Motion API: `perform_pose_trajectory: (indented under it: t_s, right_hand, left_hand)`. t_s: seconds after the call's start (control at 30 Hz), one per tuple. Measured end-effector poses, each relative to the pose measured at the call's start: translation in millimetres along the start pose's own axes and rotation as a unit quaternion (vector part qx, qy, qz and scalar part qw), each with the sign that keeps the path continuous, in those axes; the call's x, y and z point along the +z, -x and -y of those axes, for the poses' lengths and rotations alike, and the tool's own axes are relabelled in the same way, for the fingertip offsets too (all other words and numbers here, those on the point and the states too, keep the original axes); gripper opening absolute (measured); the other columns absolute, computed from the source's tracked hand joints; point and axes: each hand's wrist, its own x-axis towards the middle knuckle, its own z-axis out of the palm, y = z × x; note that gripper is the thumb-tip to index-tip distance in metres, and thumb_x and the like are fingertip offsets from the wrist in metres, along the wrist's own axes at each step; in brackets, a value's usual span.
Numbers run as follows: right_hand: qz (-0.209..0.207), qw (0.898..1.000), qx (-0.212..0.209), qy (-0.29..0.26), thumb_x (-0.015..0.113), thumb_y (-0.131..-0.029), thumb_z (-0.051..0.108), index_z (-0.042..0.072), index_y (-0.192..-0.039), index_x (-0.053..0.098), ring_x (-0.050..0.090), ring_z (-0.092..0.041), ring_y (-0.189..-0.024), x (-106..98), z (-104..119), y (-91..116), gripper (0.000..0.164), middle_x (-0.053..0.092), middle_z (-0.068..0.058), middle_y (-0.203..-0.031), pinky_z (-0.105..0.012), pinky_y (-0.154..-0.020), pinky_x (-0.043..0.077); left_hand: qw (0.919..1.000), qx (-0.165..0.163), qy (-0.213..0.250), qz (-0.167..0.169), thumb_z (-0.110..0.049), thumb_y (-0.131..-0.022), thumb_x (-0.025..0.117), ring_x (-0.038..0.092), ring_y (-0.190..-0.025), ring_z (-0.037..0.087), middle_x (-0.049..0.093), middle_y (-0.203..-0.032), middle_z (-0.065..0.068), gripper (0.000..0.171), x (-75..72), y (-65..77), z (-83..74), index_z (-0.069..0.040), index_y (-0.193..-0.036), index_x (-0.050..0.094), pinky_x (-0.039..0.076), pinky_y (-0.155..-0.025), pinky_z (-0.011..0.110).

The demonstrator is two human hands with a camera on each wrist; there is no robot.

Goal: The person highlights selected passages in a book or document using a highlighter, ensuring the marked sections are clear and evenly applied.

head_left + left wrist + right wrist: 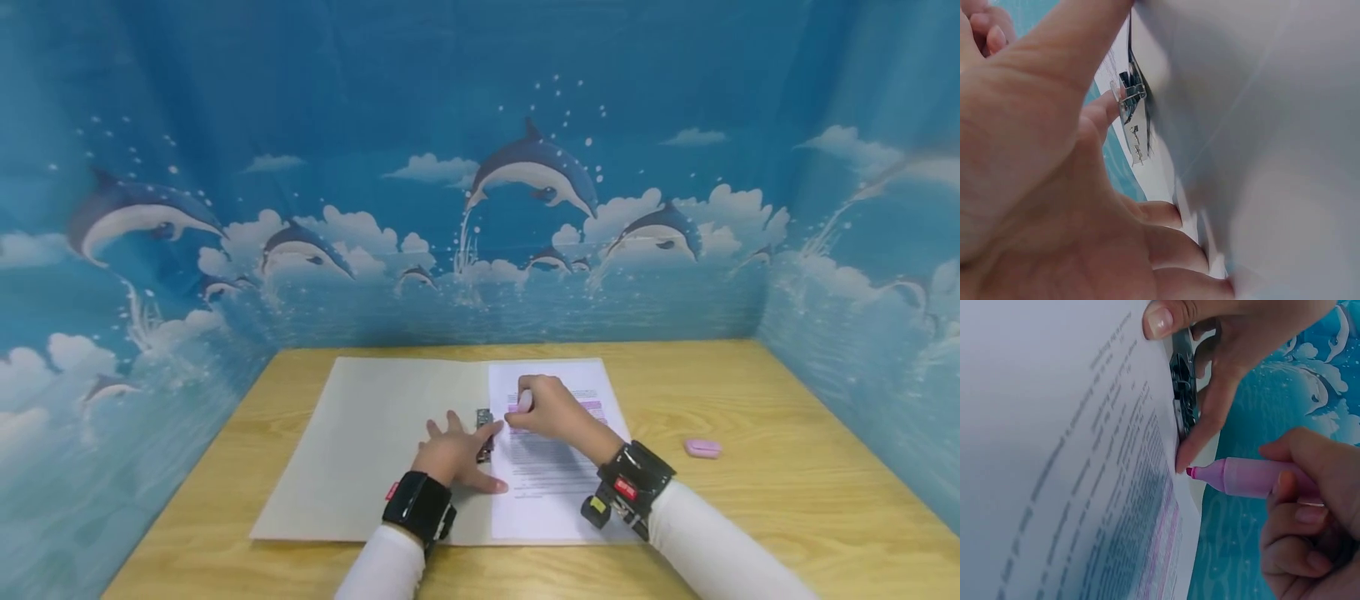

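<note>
A pink highlighter point(1250, 477) is pinched in my right hand point(553, 408), its uncapped tip near the left margin of a printed sheet point(540, 517). Pink marking point(592, 408) runs across some of the sheet's upper lines. My left hand point(453, 454) lies spread over the middle of an open folder point(375, 417), with thumb and index finger reaching the sheet's left edge. Beneath that hand, partly covered, is the folder's metal clip point(1133, 94). In the right wrist view the left thumb point(1169, 319) presses on the paper.
The highlighter's pink cap point(702, 448) lies on the wooden table point(750, 517), right of the folder. A dolphin-printed curtain point(375, 208) encloses the table at the back and sides. Both wrists wear black straps with camera mounts.
</note>
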Motion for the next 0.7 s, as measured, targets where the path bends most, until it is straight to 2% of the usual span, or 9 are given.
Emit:
perform_pose_trajectory:
  t_s: [0.23, 0.7]
  right_hand:
    - [0.005, 1.0, 0.008, 0.001, 0.078, -0.066, 0.019, 0.01, -0.068, 0.056, 0.05, -0.009, -0.05, 9, 3, -5, 0.024, 0.058, 0.001, -0.057, -0.024, -0.046, 0.046]
    - [-0.005, 1.0, 0.013, 0.006, 0.077, -0.067, 0.019, 0.012, -0.065, 0.054, 0.049, -0.008, -0.049, 13, 1, -5, 0.024, 0.055, 0.002, -0.055, -0.025, -0.047, 0.045]
  left_hand:
    - [1.0, -0.004, -0.001, -0.003, -0.062, -0.059, 0.074, 0.013, -0.132, 0.06, 0.017, -0.152, 0.033, 0.097, 1.9, -4.4, 0.0, -0.036, -0.144, 0.034, 0.03, -0.102, 0.071]
    - [1.0, -0.003, -0.002, 0.002, -0.062, -0.059, 0.074, 0.013, -0.131, 0.061, 0.016, -0.152, 0.034, 0.097, 1.2, -3.0, 0.7, -0.035, -0.144, 0.034, 0.03, -0.103, 0.07]
